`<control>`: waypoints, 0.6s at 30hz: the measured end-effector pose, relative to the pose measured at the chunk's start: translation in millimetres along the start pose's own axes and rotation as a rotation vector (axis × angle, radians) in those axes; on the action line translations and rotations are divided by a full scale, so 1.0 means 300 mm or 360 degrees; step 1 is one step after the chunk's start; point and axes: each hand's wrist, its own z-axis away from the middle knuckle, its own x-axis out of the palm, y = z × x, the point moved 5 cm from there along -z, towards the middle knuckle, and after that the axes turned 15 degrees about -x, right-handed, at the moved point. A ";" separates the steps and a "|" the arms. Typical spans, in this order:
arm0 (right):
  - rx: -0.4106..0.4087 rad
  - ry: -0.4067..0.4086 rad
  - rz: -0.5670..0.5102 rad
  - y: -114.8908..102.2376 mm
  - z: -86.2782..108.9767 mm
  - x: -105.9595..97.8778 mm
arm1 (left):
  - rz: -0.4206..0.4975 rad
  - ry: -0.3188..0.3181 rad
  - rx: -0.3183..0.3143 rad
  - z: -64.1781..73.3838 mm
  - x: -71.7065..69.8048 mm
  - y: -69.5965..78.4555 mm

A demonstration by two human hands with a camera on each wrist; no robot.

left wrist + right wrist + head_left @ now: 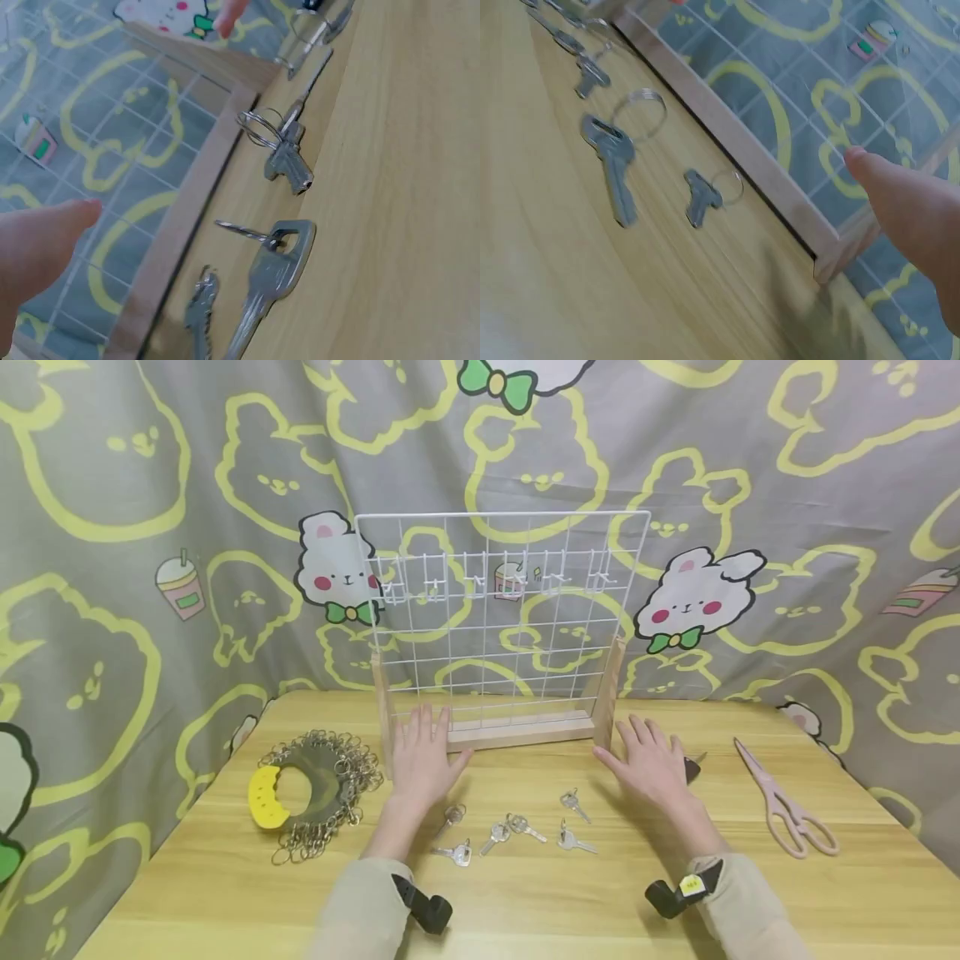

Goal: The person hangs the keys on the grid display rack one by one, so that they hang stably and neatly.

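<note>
My left hand (423,758) is spread flat with straight fingers, its fingertips overlapping the left foot of a white wire grid rack (525,732) in the head view. By the rack's right post, my right hand (651,762) has its fingers extended too and holds nothing. Several silver keys (576,841) with small rings lie scattered on the table between my forearms. The left wrist view shows one key (281,262) up close beside my thumb. Another key (616,176) lies in the right wrist view, with a smaller key (701,199) nearer the rack's wooden base.
Small white hooks (476,583) hang in a row on the upper grid. At left lies a dark ring-shaped holder (330,777) bristling with metal rings, with a yellow piece (266,797). Pink scissors (787,810) lie at right. A black object (692,768) is partly hidden behind my right hand.
</note>
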 end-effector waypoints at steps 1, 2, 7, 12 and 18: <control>-0.0010 0.0015 -0.0014 -0.010 0.000 -0.007 | 0.0013 0.0023 0.0021 0.006 -0.013 -0.003; -0.0019 0.0031 -0.0036 -0.022 0.000 -0.014 | 0.0045 0.0041 0.0038 0.012 -0.029 -0.006; -0.0097 0.0151 -0.0253 -0.096 0.002 -0.052 | 0.0367 0.0171 0.0077 0.024 -0.138 -0.038; -0.0226 0.0266 -0.0633 -0.182 -0.014 -0.071 | 0.0789 0.0235 -0.0042 0.018 -0.249 -0.120; -0.0268 0.0234 -0.0993 -0.284 -0.051 -0.063 | 0.1085 0.0144 -0.0234 -0.037 -0.328 -0.212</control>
